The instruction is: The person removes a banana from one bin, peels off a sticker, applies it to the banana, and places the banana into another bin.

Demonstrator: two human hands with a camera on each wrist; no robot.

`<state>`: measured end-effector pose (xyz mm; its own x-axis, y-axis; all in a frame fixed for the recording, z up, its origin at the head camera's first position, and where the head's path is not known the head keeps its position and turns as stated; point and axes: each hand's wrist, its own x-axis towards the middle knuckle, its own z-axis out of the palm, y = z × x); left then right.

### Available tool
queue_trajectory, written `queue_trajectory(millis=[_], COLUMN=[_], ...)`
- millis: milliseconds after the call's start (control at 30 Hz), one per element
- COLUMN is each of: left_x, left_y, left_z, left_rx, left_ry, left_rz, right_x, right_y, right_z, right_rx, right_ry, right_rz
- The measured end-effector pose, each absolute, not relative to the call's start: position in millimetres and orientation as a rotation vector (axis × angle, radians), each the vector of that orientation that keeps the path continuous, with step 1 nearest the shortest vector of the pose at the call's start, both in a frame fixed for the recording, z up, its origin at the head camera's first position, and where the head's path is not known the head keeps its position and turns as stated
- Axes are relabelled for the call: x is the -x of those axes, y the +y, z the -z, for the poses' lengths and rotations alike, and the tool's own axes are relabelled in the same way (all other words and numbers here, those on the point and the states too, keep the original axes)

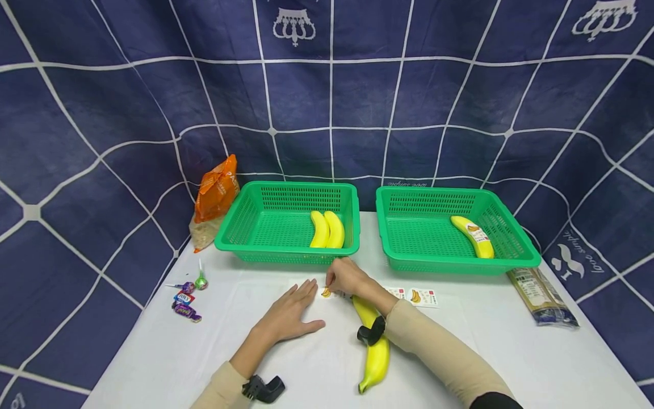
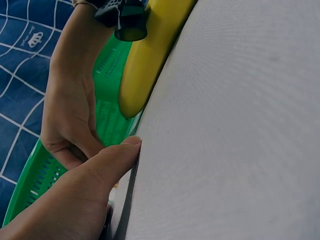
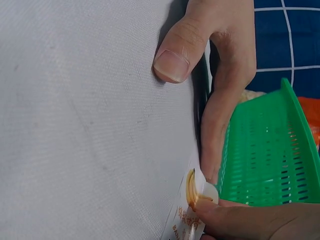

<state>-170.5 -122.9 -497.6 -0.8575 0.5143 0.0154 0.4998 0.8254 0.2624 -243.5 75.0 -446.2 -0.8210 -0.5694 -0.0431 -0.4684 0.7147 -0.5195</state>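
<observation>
My right hand point(image 1: 349, 275) pinches the end of a white label sticker point(image 3: 181, 220) printed with bananas. One corner of the sticker curls up at the thumb and fingertips in the right wrist view. Flat on the tabletop, my left hand point(image 1: 288, 312) lies with fingers spread, its fingertips close to the sticker's left end. A yellow banana point(image 1: 377, 360) lies lengthwise on the table, partly hidden beneath the right forearm. To the right of that forearm, another banana label point(image 1: 423, 297) lies in the same row.
Behind the hands stands a green basket point(image 1: 281, 254) with two bananas point(image 1: 334, 230). A second green basket point(image 1: 449, 264) holds a labelled banana point(image 1: 475, 236). Wrapped candies point(image 1: 185, 307) and an orange bag point(image 1: 217, 190) are at left. A clear packet point(image 1: 543, 298) lies at right.
</observation>
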Motion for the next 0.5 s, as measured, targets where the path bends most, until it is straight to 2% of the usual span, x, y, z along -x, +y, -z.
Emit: queue_trajectory(millis=[500], left_x=[170.0], left_y=[-122.8], left_z=[497.2], left_rx=[-0.809], left_ry=[2.949], left_rz=[-0.405], right_x=[237.7], right_y=[77.2], right_z=[440.7], right_rx=[0.841], right_ry=[2.757], right_rz=[0.768])
